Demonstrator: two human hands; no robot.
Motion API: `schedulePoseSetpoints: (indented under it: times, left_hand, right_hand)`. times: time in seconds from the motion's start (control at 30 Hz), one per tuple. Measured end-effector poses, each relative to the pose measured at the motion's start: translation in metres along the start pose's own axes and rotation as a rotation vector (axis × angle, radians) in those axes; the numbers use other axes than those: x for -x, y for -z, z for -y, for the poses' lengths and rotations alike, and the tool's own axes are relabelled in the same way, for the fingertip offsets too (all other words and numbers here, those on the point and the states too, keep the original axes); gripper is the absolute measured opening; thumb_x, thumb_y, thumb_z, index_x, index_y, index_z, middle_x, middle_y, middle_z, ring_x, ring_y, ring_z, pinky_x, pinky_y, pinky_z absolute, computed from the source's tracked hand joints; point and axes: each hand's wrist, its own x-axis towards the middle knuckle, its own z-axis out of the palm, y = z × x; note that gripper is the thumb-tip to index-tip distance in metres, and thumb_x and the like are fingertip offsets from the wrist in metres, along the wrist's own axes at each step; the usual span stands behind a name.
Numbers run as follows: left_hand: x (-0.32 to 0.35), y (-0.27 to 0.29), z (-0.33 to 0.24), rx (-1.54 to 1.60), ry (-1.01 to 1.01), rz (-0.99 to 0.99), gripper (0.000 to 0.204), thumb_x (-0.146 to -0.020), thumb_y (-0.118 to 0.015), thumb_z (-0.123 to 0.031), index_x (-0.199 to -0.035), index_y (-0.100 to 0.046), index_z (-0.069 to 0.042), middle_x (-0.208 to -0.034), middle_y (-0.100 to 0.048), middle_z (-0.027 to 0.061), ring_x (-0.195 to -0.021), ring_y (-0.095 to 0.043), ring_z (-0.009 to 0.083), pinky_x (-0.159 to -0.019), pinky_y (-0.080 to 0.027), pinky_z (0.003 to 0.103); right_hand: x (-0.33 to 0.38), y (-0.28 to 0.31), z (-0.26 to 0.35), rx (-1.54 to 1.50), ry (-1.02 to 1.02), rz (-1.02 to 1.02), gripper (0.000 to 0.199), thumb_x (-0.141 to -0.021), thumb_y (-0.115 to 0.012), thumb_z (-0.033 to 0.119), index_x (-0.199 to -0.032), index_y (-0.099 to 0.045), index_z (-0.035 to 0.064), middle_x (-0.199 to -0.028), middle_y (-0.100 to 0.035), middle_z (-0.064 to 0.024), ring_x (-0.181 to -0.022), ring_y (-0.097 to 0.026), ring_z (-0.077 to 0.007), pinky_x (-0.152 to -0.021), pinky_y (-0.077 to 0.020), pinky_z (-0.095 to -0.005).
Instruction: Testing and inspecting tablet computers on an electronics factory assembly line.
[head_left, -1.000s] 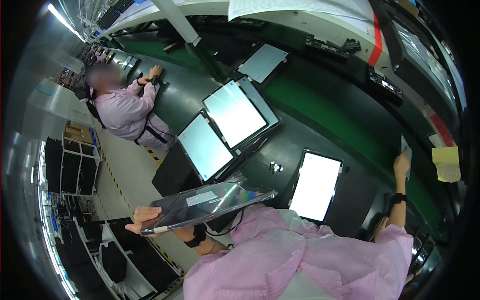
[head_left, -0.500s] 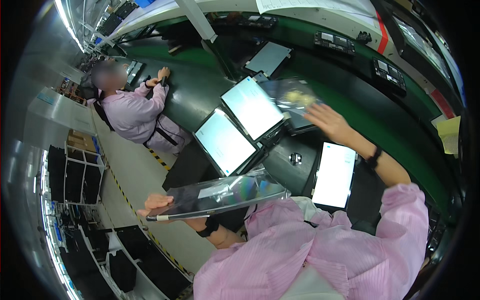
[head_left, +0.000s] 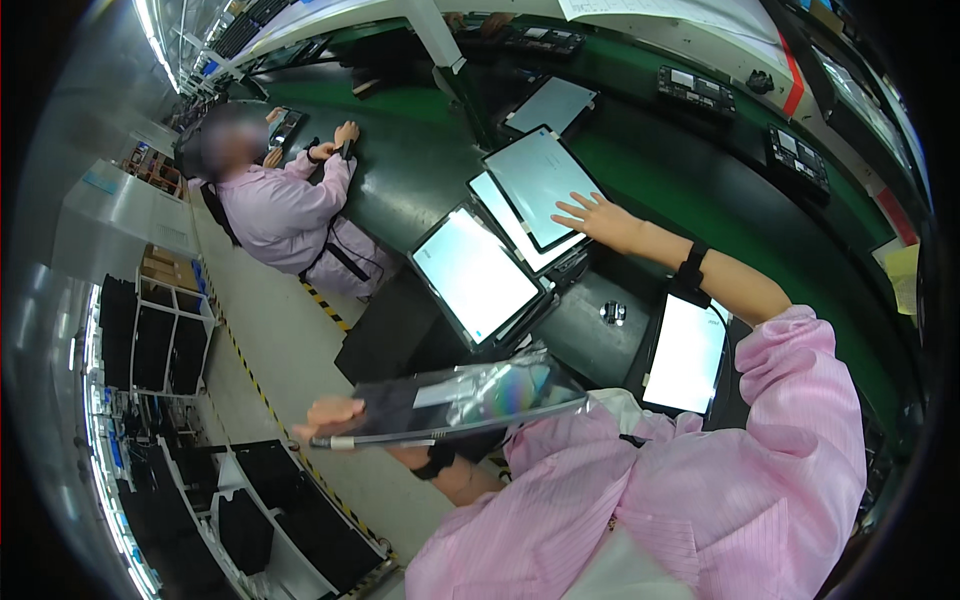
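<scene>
A flat display panel in a clear plastic bag (head_left: 480, 398) is in my left hand (head_left: 332, 418), whose fingers close on its left end. The bag is shiny with rainbow glare and is held tilted in front of my body. My right hand (head_left: 605, 222) is over the right edge of a grey, dark-bordered screen panel (head_left: 538, 180), fingers spread on its face. That panel lies askew on a bright white screen (head_left: 510, 225). Left of it, another bright screen (head_left: 473, 275) tops a neighbouring stack.
Near my right forearm lies a lit tablet-like screen (head_left: 686, 352). A small dark part (head_left: 613, 313) sits on the dark bench (head_left: 590, 350). Circuit-like modules (head_left: 697, 90) line the far side, near a grey panel (head_left: 552, 106). A co-worker (head_left: 275, 215) sits at the far left.
My right hand has moved left, and the glossy dark panel near it now rests on the white screen. My left hand still holds the bagged panel. The whole view has shifted slightly.
</scene>
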Motion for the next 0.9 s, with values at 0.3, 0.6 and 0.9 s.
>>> schedulePoseSetpoints:
  times: [0.3, 0.6, 0.9]
  left_hand:
    - [-0.065, -0.056, 0.106, 0.272, -0.157, -0.267, 0.062, -0.097, -0.016, -0.036, -0.063, -0.05, 0.003, -0.048, -0.05, 0.0142, -0.038, -0.048, 0.0198, -0.036, -0.044, 0.023]
    - [-0.106, -0.164, 0.181, 0.699, -0.074, -0.124, 0.063, -0.096, -0.018, -0.038, -0.062, -0.05, 0.004, -0.05, -0.052, 0.0175, -0.036, -0.048, 0.0215, -0.034, -0.044, 0.023]
    - [-0.119, -0.236, 0.223, 1.043, 0.011, 0.162, 0.065, -0.096, -0.019, -0.037, -0.059, -0.051, 0.006, -0.054, -0.054, 0.0249, -0.045, -0.056, 0.0279, -0.04, -0.051, 0.03]
  right_hand:
    - [0.104, 0.147, 0.068, -1.598, 0.135, -0.361, 0.044, -0.079, -0.064, 0.029, -0.113, -0.057, 0.0021, -0.112, -0.059, -0.0144, -0.11, -0.053, -0.0286, -0.09, -0.0418, -0.0341]
    - [0.221, 0.2, 0.168, -0.867, -0.113, -1.071, 0.055, -0.053, -0.083, 0.028, -0.099, -0.063, 0.0039, -0.101, -0.061, -0.0131, -0.096, -0.058, -0.0309, -0.078, -0.0475, -0.0389]
    - [0.268, 0.214, 0.218, -0.604, -0.462, -1.265, 0.014, -0.069, -0.068, -0.001, -0.083, -0.064, -0.0019, -0.077, -0.064, -0.0103, -0.066, -0.062, -0.0206, -0.058, -0.0496, -0.0247]
